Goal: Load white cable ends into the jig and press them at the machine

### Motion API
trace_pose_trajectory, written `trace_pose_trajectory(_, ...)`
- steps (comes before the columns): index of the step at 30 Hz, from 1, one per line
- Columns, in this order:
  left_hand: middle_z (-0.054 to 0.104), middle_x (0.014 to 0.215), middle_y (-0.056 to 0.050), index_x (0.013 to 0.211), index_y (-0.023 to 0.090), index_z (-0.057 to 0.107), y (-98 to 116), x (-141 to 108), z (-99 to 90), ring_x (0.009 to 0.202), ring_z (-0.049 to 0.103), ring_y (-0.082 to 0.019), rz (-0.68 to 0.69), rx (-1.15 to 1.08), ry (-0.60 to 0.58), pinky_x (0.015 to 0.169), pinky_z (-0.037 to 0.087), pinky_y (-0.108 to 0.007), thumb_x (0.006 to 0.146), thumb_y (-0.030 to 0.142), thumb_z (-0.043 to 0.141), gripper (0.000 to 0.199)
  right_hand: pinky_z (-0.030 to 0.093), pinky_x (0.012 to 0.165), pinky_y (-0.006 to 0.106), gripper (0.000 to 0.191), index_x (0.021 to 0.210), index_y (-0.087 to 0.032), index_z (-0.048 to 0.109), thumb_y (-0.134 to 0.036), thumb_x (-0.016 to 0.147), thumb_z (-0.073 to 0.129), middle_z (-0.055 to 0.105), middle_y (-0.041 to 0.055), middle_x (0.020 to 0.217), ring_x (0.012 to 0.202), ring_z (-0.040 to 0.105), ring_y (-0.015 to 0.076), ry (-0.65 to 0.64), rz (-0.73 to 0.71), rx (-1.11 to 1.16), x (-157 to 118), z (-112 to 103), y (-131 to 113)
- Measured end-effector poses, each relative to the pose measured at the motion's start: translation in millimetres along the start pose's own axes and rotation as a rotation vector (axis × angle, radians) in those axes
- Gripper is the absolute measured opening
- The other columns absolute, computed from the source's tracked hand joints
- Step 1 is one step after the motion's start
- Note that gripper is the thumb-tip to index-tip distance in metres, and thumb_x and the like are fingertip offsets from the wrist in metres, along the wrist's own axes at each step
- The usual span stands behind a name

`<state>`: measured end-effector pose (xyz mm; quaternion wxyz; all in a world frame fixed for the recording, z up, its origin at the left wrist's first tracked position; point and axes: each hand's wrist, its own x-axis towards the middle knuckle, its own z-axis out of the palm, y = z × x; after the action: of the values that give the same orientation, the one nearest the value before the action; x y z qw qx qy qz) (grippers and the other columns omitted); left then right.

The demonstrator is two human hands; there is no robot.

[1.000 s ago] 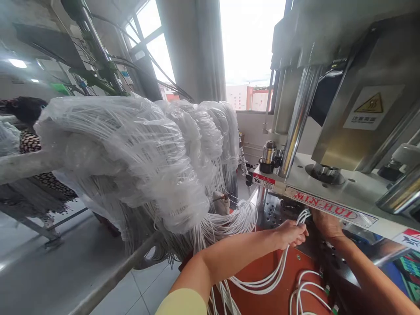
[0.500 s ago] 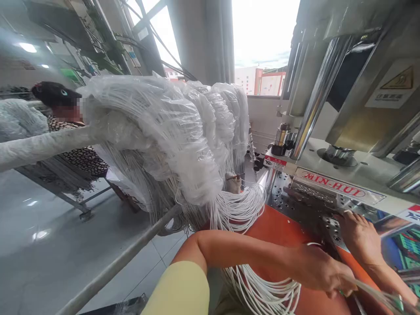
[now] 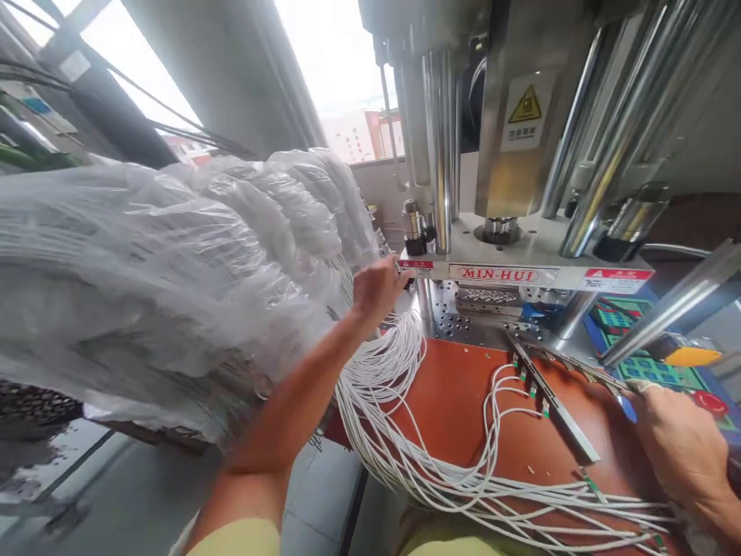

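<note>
My left hand (image 3: 376, 289) is raised at the left corner of the press (image 3: 503, 266), above a bundle of white cables (image 3: 385, 359). Its fingers look curled, and whatever they hold is hidden. At the right, my right hand (image 3: 677, 436) is closed on the near end of a long metal bar (image 3: 584, 369), with a bit of blue showing under the fingers. A second metal bar (image 3: 559, 405) lies slantwise on the orange table. Several cable ends with small green circuit boards (image 3: 532, 391) sit along its left edge. More white cables (image 3: 521, 502) stretch across the table's front.
Plastic-wrapped cable bundles (image 3: 231, 232) hang at the left. Under the press plate lies a metal mould block (image 3: 486, 300). Steel columns (image 3: 438, 154) rise around it. A control box with a red button (image 3: 711, 403) stands at the right, behind my right hand.
My view has turned right. My left hand has let go of the cables and moved up and left to the press corner. My right hand has drawn back from the press, gripping a bar.
</note>
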<state>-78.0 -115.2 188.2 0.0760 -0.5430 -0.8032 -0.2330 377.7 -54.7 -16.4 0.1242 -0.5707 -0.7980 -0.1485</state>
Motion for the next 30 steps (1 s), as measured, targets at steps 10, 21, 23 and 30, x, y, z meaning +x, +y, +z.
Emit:
trace_pose_trajectory(10,0.060,0.125,-0.011,0.123,0.016,0.057,101,-73,172.1,0.127,0.043,-0.023,0.954,-0.363,-0.502,0.110,0.037,-0.037,0.081,0.016,0.066,0.043,0.030,0.064,0.034,0.022,0.085,-0.017,0.053,-0.027,0.098,0.039,0.060,0.0108,0.083,0.079,0.053,0.0253,-0.104,-0.033,-0.003,26,-1,-39)
trace_pose_trajectory(21,0.059,0.120,-0.009,0.112,0.018,0.061,89,-50,195.4,0.129,0.041,-0.025,0.981,-0.288,-0.568,0.112,0.037,-0.039,0.080,0.021,0.068,0.033,0.030,0.065,0.032,0.018,0.090,-0.017,0.057,-0.026,0.095,0.043,0.058,0.0102,0.088,0.084,0.047,0.0250,-0.130,-0.102,0.084,39,12,-60)
trace_pose_trajectory(23,0.058,0.121,-0.008,0.112,0.018,0.061,80,-51,193.8,0.128,0.042,-0.024,0.986,-0.301,-0.574,0.111,0.037,-0.038,0.081,0.025,0.069,0.033,0.033,0.066,0.033,0.017,0.092,-0.017,0.058,-0.027,0.094,0.044,0.059,0.0111,0.091,0.086,0.049,0.0260,-0.177,-0.091,0.106,40,3,-62)
trace_pose_trajectory(30,0.061,0.116,-0.005,0.118,0.021,0.059,59,-56,184.4,0.113,0.050,-0.020,0.976,-0.290,-0.590,0.103,0.042,-0.034,0.083,0.029,0.068,0.037,0.044,0.081,0.039,0.060,0.133,-0.018,0.043,-0.034,0.080,0.066,0.060,0.0121,0.116,0.102,0.055,0.0283,-0.133,-0.313,0.381,4,-28,-89)
